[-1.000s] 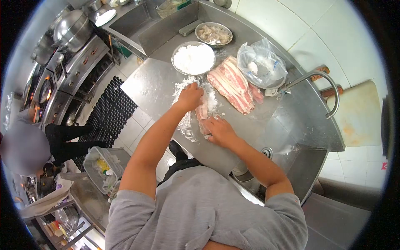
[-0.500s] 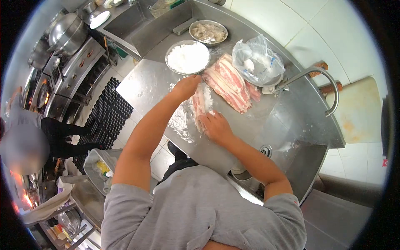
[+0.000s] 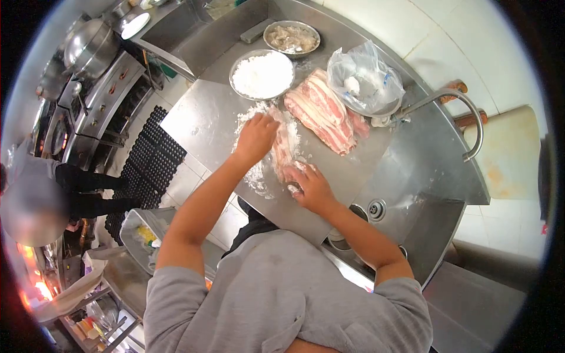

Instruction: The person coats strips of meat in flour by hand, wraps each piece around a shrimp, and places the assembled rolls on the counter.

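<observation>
A strip of bacon [image 3: 282,143], whitened with flour, lies on the steel counter between my hands. My left hand [image 3: 258,138] is over the strip's far left side, its fingers bunched and pointing down; whatever is under the fingertips is hidden. At the strip's near end is my right hand [image 3: 311,187], with floury fingers touching the meat and the thumb held apart. Loose flour [image 3: 258,176] is scattered around the strip. Just right of it rests a stack of bacon slabs [image 3: 322,112]. Beyond my left hand stands a metal bowl of white flour [image 3: 262,74].
A second bowl [image 3: 291,37] holds pale, wet-looking food. A plastic bag [image 3: 365,82] sits in a bowl beside the faucet [image 3: 471,103]. The sink [image 3: 432,232] is at right. Another person [image 3: 35,200] stands at left by the stoves, where flames show.
My left hand has moved back toward me and left from the strip's far end, uncovering it. My right thumb has spread away from the fingers at the near end.
</observation>
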